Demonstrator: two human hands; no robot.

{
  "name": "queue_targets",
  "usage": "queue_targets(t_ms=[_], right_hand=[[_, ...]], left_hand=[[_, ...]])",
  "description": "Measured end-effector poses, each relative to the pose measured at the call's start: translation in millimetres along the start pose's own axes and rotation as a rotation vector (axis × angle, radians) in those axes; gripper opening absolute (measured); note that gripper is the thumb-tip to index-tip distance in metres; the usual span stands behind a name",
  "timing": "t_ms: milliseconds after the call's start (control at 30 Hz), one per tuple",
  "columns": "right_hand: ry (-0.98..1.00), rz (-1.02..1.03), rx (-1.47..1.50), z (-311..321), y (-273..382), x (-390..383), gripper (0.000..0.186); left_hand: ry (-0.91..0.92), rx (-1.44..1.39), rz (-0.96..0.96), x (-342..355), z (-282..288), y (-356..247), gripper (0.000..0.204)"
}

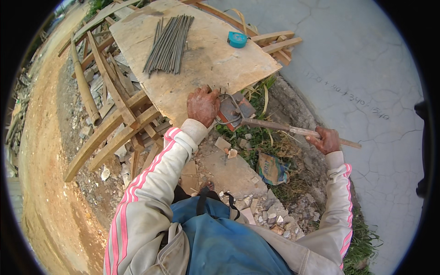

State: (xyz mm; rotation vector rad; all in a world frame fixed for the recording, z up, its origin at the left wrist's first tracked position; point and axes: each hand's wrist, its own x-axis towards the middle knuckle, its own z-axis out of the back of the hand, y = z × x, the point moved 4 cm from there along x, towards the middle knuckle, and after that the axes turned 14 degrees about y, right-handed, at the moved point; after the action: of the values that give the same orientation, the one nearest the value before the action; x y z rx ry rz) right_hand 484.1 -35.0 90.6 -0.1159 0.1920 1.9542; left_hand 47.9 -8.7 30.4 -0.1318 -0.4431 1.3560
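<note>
Grey rods (170,46) near left hand (203,106), tape measure (237,40), timbers (101,134)

Board (220,68) under the left hand (203,105) is pale tan with darker brown smudges. Rods (170,46) ahead of it: dull grey. Tape measure (237,40), ahead and right of it: teal. Block (248,108) just right of it shows orange-red and grey. Stick (298,131) in the right hand (326,140) is brown, paler patch near the fingers. Sleeves (151,188) behind both hands: off-white, pink stripes. Shirt (224,247) between the sleeves: blue. Bag (272,168) left of the right hand: tan and blue. Concrete (366,55) beyond that hand: pale grey, dark crack lines, dark handwriting. Beams (107,146) left of the left hand: yellow-brown.
</note>
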Motion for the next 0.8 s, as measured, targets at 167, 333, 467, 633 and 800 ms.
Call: queue_targets(t_ms=[167, 333, 467, 633, 800], right_hand=[[0.041, -0.067, 0.028, -12, 1, -4, 0.062], [-0.048, -0.075, 0.028, -19, 5, -14, 0.062], [-0.081, -0.073, -0.015, -19, 9, -20, 0.064], [-0.057, -0.149, 0.001, -23, 17, -29, 0.066], [-0.128, -0.28, 0.008, -39, 53, -69, 0.068]], left_hand=[[-0.02, 0.0, -0.011, 0, 0, 0, 0.021], [-0.028, 0.009, -0.02, 2, -2, 1, 0.019], [-0.041, 0.019, -0.025, 3, -5, 2, 0.018], [-0.041, 0.024, -0.019, 2, -6, 4, 0.018], [-0.018, 0.005, -0.029, 4, -5, 4, 0.018]])
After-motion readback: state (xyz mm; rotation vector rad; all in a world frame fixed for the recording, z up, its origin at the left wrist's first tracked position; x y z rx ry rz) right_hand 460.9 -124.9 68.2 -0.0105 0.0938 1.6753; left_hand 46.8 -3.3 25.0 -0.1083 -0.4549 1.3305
